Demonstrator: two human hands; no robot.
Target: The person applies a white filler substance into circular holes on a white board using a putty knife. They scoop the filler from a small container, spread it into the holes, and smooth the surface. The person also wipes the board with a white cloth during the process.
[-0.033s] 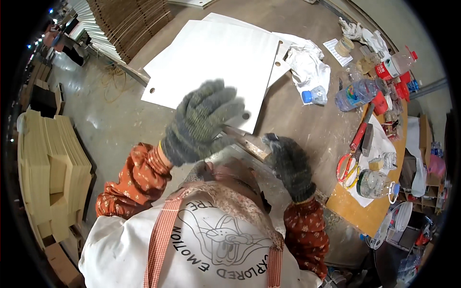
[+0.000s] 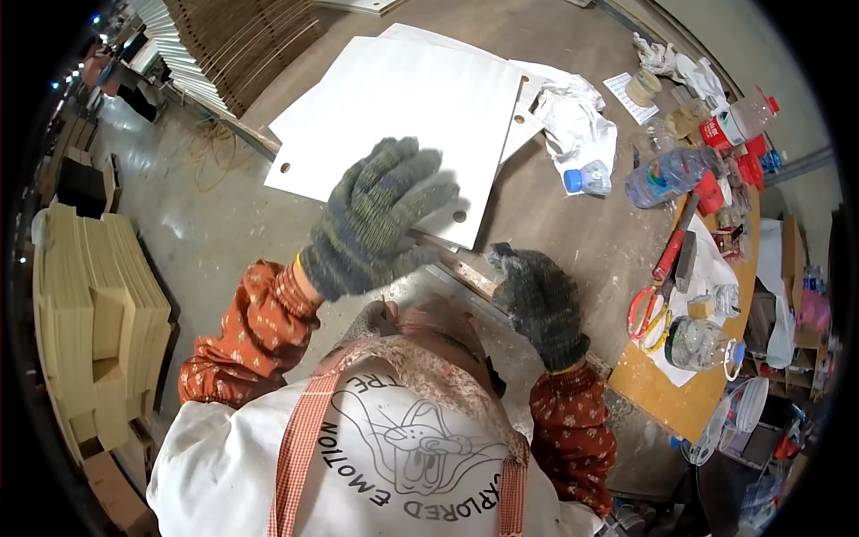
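My left hand, in a dark knitted work glove, is spread flat over the near edge of a white panel. The panel has small round holes near its corners and lies on top of another white panel. Close to the table's near edge, my right hand, gloved the same way, has its fingers curled inward. It is apart from the panel, and whatever its fingers may hold is hidden.
A tall stack of boards stands at the far left. To the right are a white cloth, a blue-capped bottle, a lying plastic bottle, scissors and a clear jug. Cream boards are stacked beside the table.
My left hand has shifted very slightly and its fingers look sharper. My right hand is a touch higher. The panels stay where they were.
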